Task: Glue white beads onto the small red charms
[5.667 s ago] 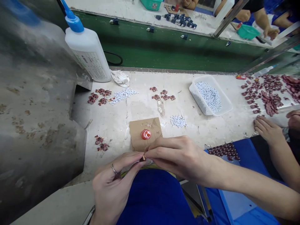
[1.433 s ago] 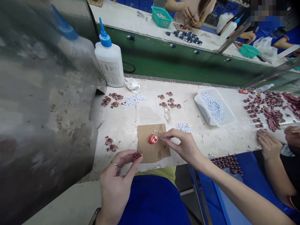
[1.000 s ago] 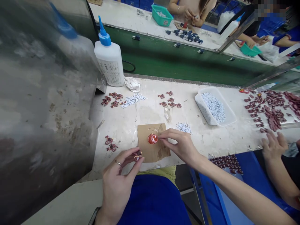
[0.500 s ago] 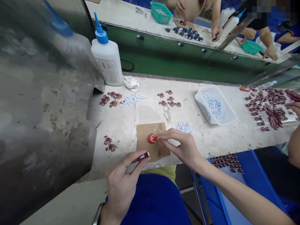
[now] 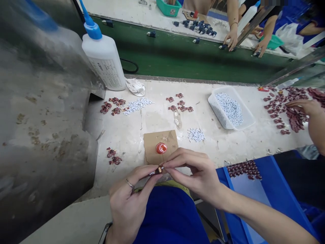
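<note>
Between the thumb and fingertips of my left hand (image 5: 132, 196) is a small dark red piece (image 5: 157, 170) with a light tip. My right hand (image 5: 194, 169) is pinched closed at that piece's right end; a tiny whitish bit shows at its fingertips, too small to name. Just beyond both hands, a red cap with glossy liquid (image 5: 161, 148) rests on a brown cardboard piece (image 5: 149, 142). Small white pieces (image 5: 196, 135) lie in a pile to the right of the cardboard. Dark red pieces (image 5: 115, 160) sit to its left.
A white glue bottle (image 5: 105, 61) stands at the back left beside a crumpled white cloth (image 5: 135, 87). A clear tub (image 5: 247, 118) holds many white pieces. At the right, a co-worker's hand (image 5: 304, 106) is over dark red pieces. A blue crate (image 5: 284, 189) is below the table edge.
My right hand has moved from the red cap down to the piece in my left hand. Across the green belt, co-workers' hands have reached towards dark pieces. The view has shifted slightly.
</note>
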`<state>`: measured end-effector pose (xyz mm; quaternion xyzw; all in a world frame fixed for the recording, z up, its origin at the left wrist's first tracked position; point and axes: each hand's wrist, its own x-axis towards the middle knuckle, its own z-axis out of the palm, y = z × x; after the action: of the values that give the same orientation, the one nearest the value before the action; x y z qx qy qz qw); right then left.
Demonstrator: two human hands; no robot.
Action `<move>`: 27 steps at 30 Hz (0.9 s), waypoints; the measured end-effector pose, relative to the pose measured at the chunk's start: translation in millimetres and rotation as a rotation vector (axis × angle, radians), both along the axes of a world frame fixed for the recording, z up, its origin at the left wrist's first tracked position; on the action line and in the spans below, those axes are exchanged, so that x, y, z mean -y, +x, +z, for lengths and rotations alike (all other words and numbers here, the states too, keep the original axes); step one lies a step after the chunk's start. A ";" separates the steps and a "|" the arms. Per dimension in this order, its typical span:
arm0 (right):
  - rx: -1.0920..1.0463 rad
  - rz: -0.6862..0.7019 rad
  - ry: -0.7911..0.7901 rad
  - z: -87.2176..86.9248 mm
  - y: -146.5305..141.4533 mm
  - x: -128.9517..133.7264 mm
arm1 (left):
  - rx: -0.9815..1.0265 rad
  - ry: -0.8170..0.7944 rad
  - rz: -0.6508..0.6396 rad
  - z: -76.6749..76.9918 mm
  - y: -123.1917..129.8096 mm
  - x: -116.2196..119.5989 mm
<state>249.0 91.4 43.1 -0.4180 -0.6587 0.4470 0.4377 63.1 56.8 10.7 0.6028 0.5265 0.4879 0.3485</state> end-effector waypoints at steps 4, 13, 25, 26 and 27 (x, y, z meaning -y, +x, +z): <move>0.041 0.019 -0.007 0.0 2.1 0.4 | -0.029 0.024 0.011 -0.3 0.2 -0.5; 0.404 0.100 0.372 13.9 9.3 4.8 | 0.020 0.041 0.064 1.9 4.9 0.6; 0.113 0.086 -0.023 28.7 8.1 1.2 | 0.027 0.026 0.037 13.5 4.7 -0.3; 0.096 0.086 -0.062 27.9 7.7 0.5 | 0.018 0.020 0.040 13.0 4.3 0.5; 0.091 0.089 -0.085 27.3 7.2 -0.5 | 0.008 0.016 0.047 12.5 3.9 1.2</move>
<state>256.2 91.9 70.4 -0.4263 -0.6763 0.4743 0.3687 67.0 55.6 23.2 0.5912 0.5351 0.5023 0.3344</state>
